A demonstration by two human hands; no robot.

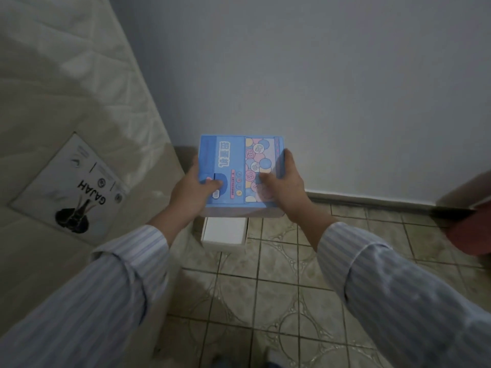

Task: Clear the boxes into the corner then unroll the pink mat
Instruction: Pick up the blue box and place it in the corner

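A blue box (pixel 233 158) printed with coloured balls and numbers is held in the air in front of the wall. My left hand (pixel 191 191) grips its left side with the thumb on top. My right hand (pixel 283 187) grips its right side, fingers along the edge. Below it a white box (pixel 224 232) sits on the tiled floor in the corner, partly hidden by the blue box. A pinkish roll (pixel 470 216), possibly the mat, shows at the right edge, cut off by the frame.
A mattress in plastic wrap (pixel 66 115) leans on the left, with a "GAJAH" label (pixel 71 187). A plain wall (pixel 318 75) stands ahead with a baseboard (pixel 372 199). Patterned floor tiles (pixel 279 288) spread below my arms.
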